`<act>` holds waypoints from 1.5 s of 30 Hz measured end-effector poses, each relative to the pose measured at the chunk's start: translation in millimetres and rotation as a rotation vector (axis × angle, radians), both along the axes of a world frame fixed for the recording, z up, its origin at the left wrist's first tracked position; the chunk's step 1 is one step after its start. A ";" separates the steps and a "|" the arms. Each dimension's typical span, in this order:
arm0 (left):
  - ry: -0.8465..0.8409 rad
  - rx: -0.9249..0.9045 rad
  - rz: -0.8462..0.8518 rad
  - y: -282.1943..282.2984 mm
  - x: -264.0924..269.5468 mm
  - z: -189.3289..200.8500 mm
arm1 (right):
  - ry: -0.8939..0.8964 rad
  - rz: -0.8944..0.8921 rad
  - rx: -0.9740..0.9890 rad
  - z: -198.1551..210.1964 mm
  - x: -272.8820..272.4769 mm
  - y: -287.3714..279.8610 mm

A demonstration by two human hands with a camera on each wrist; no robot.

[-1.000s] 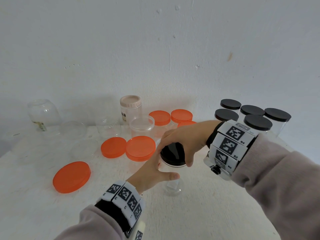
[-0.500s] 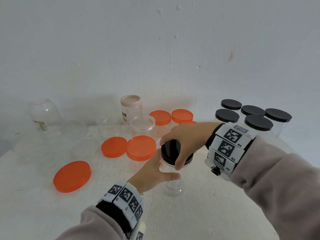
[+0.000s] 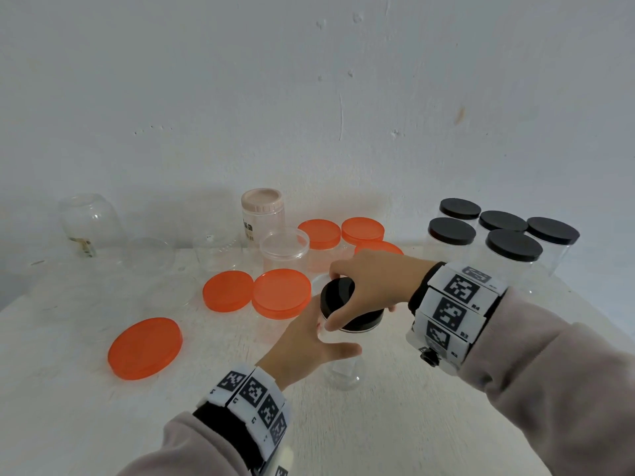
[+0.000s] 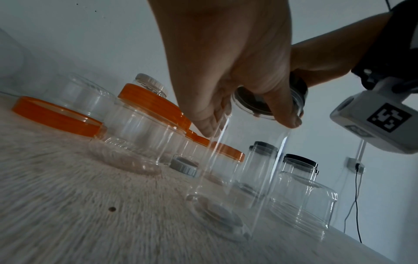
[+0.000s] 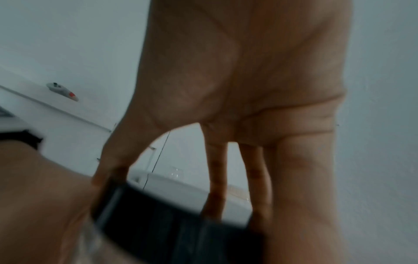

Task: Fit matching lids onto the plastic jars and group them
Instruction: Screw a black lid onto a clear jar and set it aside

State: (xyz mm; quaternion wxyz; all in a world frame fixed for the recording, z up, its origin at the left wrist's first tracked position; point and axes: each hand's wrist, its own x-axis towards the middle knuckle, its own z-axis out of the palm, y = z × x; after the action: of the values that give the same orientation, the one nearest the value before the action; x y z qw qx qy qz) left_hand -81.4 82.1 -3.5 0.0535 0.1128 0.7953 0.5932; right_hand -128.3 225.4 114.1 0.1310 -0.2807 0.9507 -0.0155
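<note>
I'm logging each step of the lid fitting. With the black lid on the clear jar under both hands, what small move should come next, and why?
Probably one more tightening twist. The right hand grips the black lid by its rim, the left hand steadies the clear jar, and the lid looks tilted on the mouth. Whether it is fully seated cannot be told.

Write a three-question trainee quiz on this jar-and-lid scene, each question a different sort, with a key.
1. True or false: the right hand grips an orange lid.
2. Multiple choice: the left hand holds A) the clear jar under the black lid; B) a loose orange lid; C) nothing.
3. Fill in: the group of closed jars at the right of the table numbers ___ black-lidded jars.

Key: 1 false, it grips the black lid; 2 A; 3 five.
</note>
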 end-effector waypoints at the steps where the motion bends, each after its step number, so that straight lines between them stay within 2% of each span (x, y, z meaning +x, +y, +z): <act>1: -0.003 0.004 -0.004 0.0 -0.3 -0.5 | -0.022 -0.003 0.029 2.3 -0.2 -1.2; 5: -0.018 0.005 -0.007 -0.3 -1.6 -2.7 | -0.140 0.062 0.183 17.2 -2.0 -5.7; 7: -0.019 0.001 -0.002 -0.3 -2.0 -3.8 | -0.161 0.103 0.188 21.8 -1.7 -6.0; 12: -0.005 0.011 0.008 0.2 -1.3 -4.4 | -0.076 0.154 0.109 18.9 -2.2 -2.9; 19: 0.009 0.015 0.005 0.6 0.2 -2.8 | 0.074 0.026 -0.002 -0.2 -1.9 -2.3; 22: 0.002 0.006 0.000 0.3 -0.2 -3.4 | -0.040 0.012 0.037 5.0 -3.3 -0.6; 25: -0.009 0.011 0.004 0.2 -0.2 -4.5 | -0.179 0.085 0.125 16.4 -5.0 1.2; 30: -0.010 -0.003 0.015 0.1 -1.3 -5.8 | -0.111 0.130 0.077 14.5 -9.3 -0.3; 35: -0.003 0.000 0.006 0.1 -1.2 -6.0 | -0.058 0.032 0.008 4.4 -9.3 0.5; 38: -0.006 -0.003 0.000 0.0 -1.5 -6.0 | -0.079 0.012 0.072 6.9 -7.3 -1.6; 41: -0.010 0.009 0.011 -0.7 -1.8 -7.0 | -0.168 0.066 0.194 14.1 -7.3 -3.4; 45: -0.004 0.002 0.011 -0.2 -1.6 -6.9 | -0.159 0.129 0.151 17.2 -7.9 -2.8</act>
State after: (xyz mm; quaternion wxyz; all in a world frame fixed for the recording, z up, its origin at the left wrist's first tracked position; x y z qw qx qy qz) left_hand -82.9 81.9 -10.4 0.0520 0.1074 0.7951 0.5947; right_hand -136.2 222.6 131.2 0.2277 -0.3284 0.9157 0.0424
